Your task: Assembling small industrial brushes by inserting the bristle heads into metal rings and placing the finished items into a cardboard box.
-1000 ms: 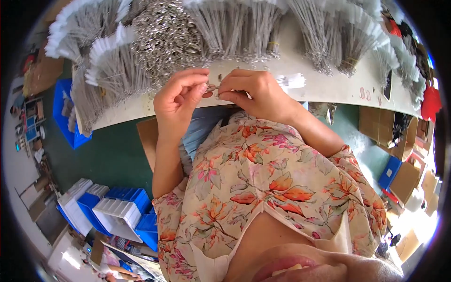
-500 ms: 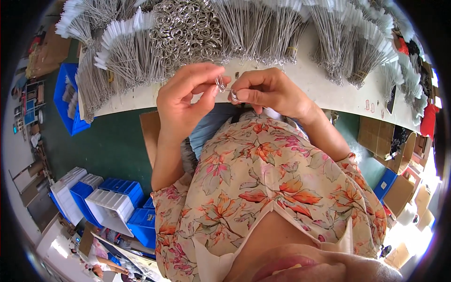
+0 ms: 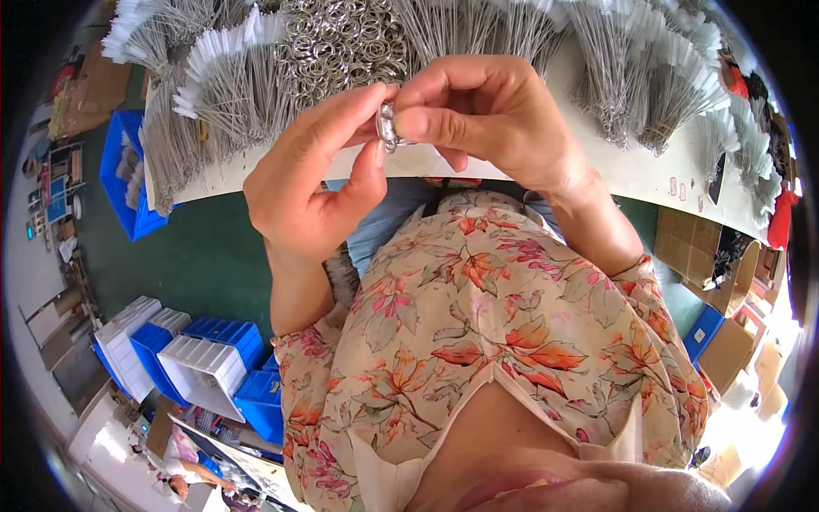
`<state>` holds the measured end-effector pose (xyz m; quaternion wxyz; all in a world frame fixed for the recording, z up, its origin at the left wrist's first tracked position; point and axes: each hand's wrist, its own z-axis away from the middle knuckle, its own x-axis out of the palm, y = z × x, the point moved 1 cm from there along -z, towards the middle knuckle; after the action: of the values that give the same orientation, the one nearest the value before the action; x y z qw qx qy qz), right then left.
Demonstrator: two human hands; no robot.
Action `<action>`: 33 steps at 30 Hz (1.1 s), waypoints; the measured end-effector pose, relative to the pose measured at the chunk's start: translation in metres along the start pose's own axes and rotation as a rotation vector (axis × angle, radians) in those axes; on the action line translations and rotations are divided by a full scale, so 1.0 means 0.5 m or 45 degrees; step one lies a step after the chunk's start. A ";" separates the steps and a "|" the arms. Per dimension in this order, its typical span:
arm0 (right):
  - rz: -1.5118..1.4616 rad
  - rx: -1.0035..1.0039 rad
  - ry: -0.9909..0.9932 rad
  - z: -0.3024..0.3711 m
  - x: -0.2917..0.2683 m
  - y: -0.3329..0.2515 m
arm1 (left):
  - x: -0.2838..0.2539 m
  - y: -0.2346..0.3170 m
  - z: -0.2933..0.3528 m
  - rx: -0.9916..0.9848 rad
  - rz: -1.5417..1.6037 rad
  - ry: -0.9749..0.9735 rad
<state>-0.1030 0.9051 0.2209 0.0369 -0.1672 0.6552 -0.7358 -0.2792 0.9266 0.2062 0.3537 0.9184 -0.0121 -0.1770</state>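
Note:
Shiny metal rings point(image 3: 387, 128) are bunched between my two hands, above the table's near edge. My right hand point(image 3: 495, 119) pinches them between thumb and forefinger, with its other fingers curled behind. From the other side my left hand point(image 3: 316, 175) holds them, its forefinger at their top and its thumb by their lower edge. How many rings there are, and whether a wire end is among them, I cannot make out. Behind my hands a heap of metal rings point(image 3: 341, 43) lies on the table point(image 3: 631, 175).
Bundles of thin wire-handled brushes with white bristles point(image 3: 226, 85) lie left of the heap, and more brushes point(image 3: 674, 94) lie to the right. A blue bin point(image 3: 128, 183) stands left of the table. Blue and white crates point(image 3: 200, 367) are at lower left, cardboard boxes point(image 3: 691, 243) at right.
Both hands have risen and come closer to the camera, the left shifting leftward. Thin wire loops seen in the left fingers before are now mostly hidden; the metal rings show between both hands.

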 end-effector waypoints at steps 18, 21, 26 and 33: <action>-0.012 -0.096 -0.054 -0.013 0.014 0.020 | -0.045 0.008 -0.015 -0.802 0.528 -0.126; -0.031 -0.097 -0.064 -0.022 0.028 0.017 | -0.056 0.019 -0.011 -0.785 0.298 -0.143; 0.001 -0.165 -0.123 -0.029 0.056 0.025 | -0.080 0.015 0.004 -1.063 0.833 -0.035; -0.094 -0.328 -0.236 -0.054 0.122 0.048 | -0.108 0.028 0.055 -0.569 0.552 0.227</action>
<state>-0.1721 0.9110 0.2070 0.0484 -0.2615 0.7313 -0.6280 -0.3376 0.9066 0.2136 0.5758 0.8059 -0.1374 -0.0145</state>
